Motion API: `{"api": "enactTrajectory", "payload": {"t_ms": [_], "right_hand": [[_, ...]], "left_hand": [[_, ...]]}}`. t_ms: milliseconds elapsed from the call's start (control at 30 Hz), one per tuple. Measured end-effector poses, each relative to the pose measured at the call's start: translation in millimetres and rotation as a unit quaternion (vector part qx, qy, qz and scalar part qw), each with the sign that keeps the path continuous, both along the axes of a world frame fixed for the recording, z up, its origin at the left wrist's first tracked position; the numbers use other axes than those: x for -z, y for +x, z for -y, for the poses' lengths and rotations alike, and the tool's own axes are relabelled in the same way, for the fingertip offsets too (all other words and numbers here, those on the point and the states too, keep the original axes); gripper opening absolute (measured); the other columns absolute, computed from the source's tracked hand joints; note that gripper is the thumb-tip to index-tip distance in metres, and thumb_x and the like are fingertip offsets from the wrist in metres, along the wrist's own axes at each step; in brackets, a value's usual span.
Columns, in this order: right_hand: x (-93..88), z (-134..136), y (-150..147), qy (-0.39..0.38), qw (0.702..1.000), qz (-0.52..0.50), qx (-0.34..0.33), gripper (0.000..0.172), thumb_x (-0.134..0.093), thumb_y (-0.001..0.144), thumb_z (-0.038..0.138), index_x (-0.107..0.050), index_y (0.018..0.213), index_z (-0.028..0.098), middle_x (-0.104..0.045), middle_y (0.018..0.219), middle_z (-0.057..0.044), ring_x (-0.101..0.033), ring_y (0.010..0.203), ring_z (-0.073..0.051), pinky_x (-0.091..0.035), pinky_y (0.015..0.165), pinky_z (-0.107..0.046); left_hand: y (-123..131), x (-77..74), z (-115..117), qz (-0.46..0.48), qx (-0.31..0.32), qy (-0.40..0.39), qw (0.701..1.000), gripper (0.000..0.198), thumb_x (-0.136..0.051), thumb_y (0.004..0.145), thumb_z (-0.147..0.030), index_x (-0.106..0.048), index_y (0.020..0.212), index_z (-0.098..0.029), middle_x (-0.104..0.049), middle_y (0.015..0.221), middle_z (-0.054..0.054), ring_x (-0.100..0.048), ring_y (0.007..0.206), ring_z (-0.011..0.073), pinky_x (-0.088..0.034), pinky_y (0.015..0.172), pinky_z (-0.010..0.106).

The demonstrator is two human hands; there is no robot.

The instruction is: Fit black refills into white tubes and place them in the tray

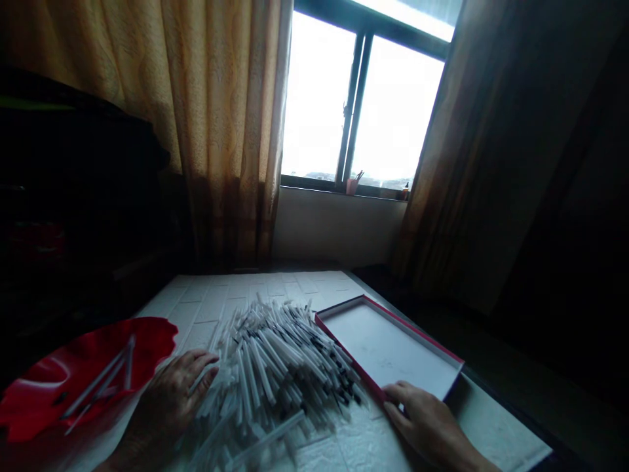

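On the white table (304, 288), the left hand (171, 393) is lying open on the pens (275, 367); the right hand (427, 419), open, is touching the box (393, 347) at four o'clock.

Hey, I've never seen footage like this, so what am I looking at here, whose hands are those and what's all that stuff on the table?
There is no machine here. One camera is worn on a person's head, looking forward and down, so both bare hands are that person's own. The left hand lies flat, fingers spread, against the edge of a big loose pile of thin white pens with dark tips. The right hand rests at the near corner of a shallow white box lid with a red rim, which has nothing in it. Neither hand is gripping anything. Left of the pile sits a red tray with a few pens in it. Everything lies on a white table, with curtains and a bright window behind.
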State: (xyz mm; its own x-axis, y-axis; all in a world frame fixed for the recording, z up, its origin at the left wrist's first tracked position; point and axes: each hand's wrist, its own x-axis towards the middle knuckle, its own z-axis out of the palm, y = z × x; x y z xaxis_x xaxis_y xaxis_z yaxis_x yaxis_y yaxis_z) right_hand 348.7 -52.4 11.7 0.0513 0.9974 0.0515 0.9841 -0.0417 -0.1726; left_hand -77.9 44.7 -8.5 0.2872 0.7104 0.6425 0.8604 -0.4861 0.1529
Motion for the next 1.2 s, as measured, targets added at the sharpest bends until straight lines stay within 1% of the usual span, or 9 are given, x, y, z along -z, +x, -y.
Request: {"api": "enactTrajectory", "payload": {"t_ms": [133, 300, 433, 633, 733, 833, 967, 1067, 1200], "right_hand": [[0.9, 6.7, -14.5, 0.001, 1.0, -0.007, 0.009, 0.032, -0.043, 0.092, 0.022, -0.074, 0.099, 0.026, -0.073, 0.096, -0.007, -0.071, 0.087, -0.023, -0.048, 0.072, -0.029], [-0.6, 18.0, -20.2, 0.005, 1.0, -0.007, -0.001, 0.031, -0.046, 0.091, 0.02, -0.075, 0.101, 0.027, -0.074, 0.094, -0.005, -0.071, 0.086, -0.022, -0.047, 0.069, -0.027], [-6.7, 22.7, -23.8, 0.004, 1.0, 0.018, 0.024, 0.028, -0.05, 0.091, 0.019, -0.076, 0.099, 0.027, -0.075, 0.095, -0.005, -0.071, 0.088, -0.022, -0.046, 0.071, -0.026], [-18.0, 19.6, -23.3, 0.006, 0.998, 0.045, 0.051, 0.022, -0.055, 0.089, 0.018, -0.077, 0.092, 0.022, -0.075, 0.093, -0.009, -0.071, 0.089, -0.026, -0.047, 0.073, -0.03], [-23.4, 17.0, -26.0, 0.013, 0.997, 0.065, 0.05, 0.021, -0.056, 0.089, 0.019, -0.076, 0.098, 0.019, -0.074, 0.098, -0.013, -0.07, 0.093, -0.03, -0.049, 0.077, -0.034], [-29.8, 5.7, -37.2, 0.053, 0.997, 0.046, 0.016, 0.027, -0.05, 0.094, 0.02, -0.071, 0.111, 0.019, -0.07, 0.11, -0.012, -0.068, 0.098, -0.026, -0.05, 0.082, -0.033], [-33.9, -26.4, -65.9, 0.12, 0.988, -0.062, -0.076, 0.037, -0.056, 0.091, 0.026, -0.063, 0.127, 0.018, -0.062, 0.13, -0.012, -0.06, 0.116, -0.023, -0.046, 0.098, -0.03], [-31.6, -52.0, -88.3, 0.089, 0.988, -0.076, -0.1, 0.052, -0.061, 0.089, 0.036, -0.056, 0.137, 0.017, -0.052, 0.143, -0.016, -0.049, 0.131, -0.028, -0.04, 0.107, -0.034], [-26.2, -71.2, -103.6, 0.041, 0.993, -0.055, -0.094, 0.064, -0.064, 0.084, 0.046, -0.053, 0.14, 0.015, -0.05, 0.143, -0.023, -0.049, 0.13, -0.038, -0.041, 0.105, -0.047]], "left_hand": [[2.0, -3.0, 0.6, 0.001, 0.005, -0.003, 1.0, 0.043, -0.037, 0.095, -0.047, -0.072, 0.101, -0.023, -0.075, 0.102, 0.009, -0.072, 0.095, 0.0269, -0.057, 0.084, 0.04], [1.4, 1.4, -3.5, 0.009, 0.008, -0.02, 1.0, 0.042, -0.038, 0.094, -0.043, -0.071, 0.104, -0.019, -0.075, 0.106, 0.012, -0.071, 0.098, 0.0287, -0.058, 0.084, 0.043], [1.1, 4.4, -7.1, 0.012, 0.02, -0.024, 0.999, 0.045, -0.036, 0.094, -0.046, -0.071, 0.102, -0.018, -0.075, 0.104, 0.014, -0.073, 0.095, 0.0295, -0.059, 0.081, 0.045], [-4.0, 9.7, -12.7, 0.01, 0.035, 0.006, 0.999, 0.049, -0.031, 0.098, -0.05, -0.071, 0.101, -0.022, -0.077, 0.098, 0.011, -0.074, 0.09, 0.0259, -0.06, 0.08, 0.037], [-10.3, 13.5, -15.9, -0.009, 0.034, 0.008, 0.999, 0.05, -0.032, 0.098, -0.052, -0.071, 0.104, -0.021, -0.077, 0.101, 0.012, -0.074, 0.093, 0.0267, -0.06, 0.082, 0.038], [-14.3, 16.9, -18.2, -0.035, 0.011, -0.029, 0.999, 0.048, -0.04, 0.095, -0.053, -0.07, 0.115, -0.021, -0.074, 0.113, 0.012, -0.071, 0.104, 0.0291, -0.057, 0.089, 0.041], [-7.6, 17.9, -16.9, -0.08, -0.043, -0.114, 0.989, 0.057, -0.042, 0.091, -0.059, -0.063, 0.131, -0.024, -0.063, 0.134, 0.012, -0.059, 0.123, 0.0338, -0.046, 0.102, 0.053], [3.6, 14.2, -10.0, -0.098, -0.081, -0.192, 0.973, 0.067, -0.04, 0.09, -0.063, -0.051, 0.142, -0.022, -0.051, 0.146, 0.014, -0.047, 0.134, 0.0365, -0.037, 0.106, 0.059], [17.3, 5.5, 3.7, -0.108, -0.061, -0.283, 0.951, 0.076, -0.044, 0.087, -0.067, -0.035, 0.15, -0.026, -0.04, 0.154, 0.012, -0.039, 0.139, 0.0369, -0.034, 0.107, 0.062]]}}
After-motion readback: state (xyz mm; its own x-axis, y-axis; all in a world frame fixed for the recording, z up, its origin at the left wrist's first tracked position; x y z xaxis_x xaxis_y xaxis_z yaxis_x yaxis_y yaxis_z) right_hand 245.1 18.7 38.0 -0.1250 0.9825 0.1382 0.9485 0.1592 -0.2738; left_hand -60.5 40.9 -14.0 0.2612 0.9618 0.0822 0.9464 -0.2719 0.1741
